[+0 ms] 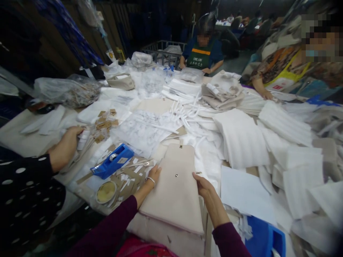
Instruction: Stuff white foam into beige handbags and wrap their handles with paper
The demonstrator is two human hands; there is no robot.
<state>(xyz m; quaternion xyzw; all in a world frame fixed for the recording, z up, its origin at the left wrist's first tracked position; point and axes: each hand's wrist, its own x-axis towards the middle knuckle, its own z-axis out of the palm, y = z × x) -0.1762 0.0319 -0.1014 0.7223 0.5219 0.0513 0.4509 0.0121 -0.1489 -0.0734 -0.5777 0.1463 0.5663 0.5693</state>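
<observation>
A flat beige bag piece [174, 192] with a flap at its far end and small metal fittings lies in front of me, on top of more beige material. My left hand [154, 175], with a bracelet at the wrist, holds its left edge near a strap end with a metal clip. On the right edge rests my right hand [205, 186], its fingers wrapped against the side beside another small metal clip. Both thumbs are near the edges; the fingers underneath are partly hidden.
Blue tape dispensers [114, 160] [264, 237] stand left and at the lower right. A round tub [106, 192] sits at left. White foam sheets [241, 137] and white paper [246, 191] lie right. A co-worker's hand [65, 148] reaches in from the left; two people work across the table.
</observation>
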